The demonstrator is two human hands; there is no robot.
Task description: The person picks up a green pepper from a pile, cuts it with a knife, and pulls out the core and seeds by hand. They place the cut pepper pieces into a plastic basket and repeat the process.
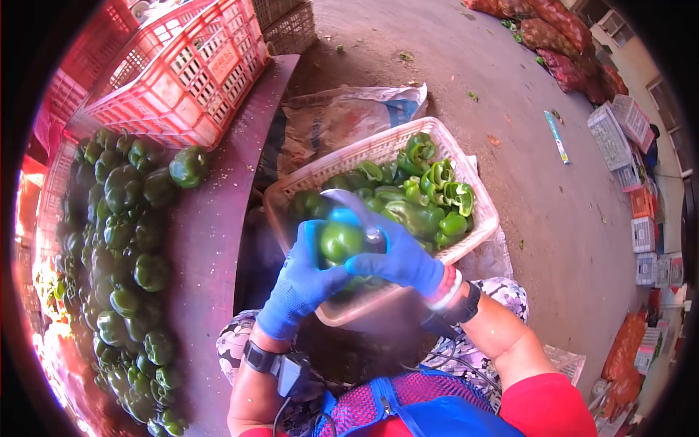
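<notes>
A whole-looking green bell pepper (342,242) is gripped in my left hand (300,273), which wears a blue glove. My right hand (399,255), gloved the same way, is closed around a knife with a curved blade (349,201); its thumb reaches to the pepper's near side. The blade points up and left over the pepper, and most of the handle is hidden by the fingers. Both hands are above the near left part of a pale pink plastic crate (477,197). Inside it lie cut green peppers (440,180), some hollow and split open.
To the left, a heap of whole green peppers (124,255) lies on a dark red board (207,233). A red and white crate (189,80) stands on the board's far end. Beyond my crate is a crumpled sack (328,124). Filled net sacks (553,44) and stacked crates (619,138) line the right side.
</notes>
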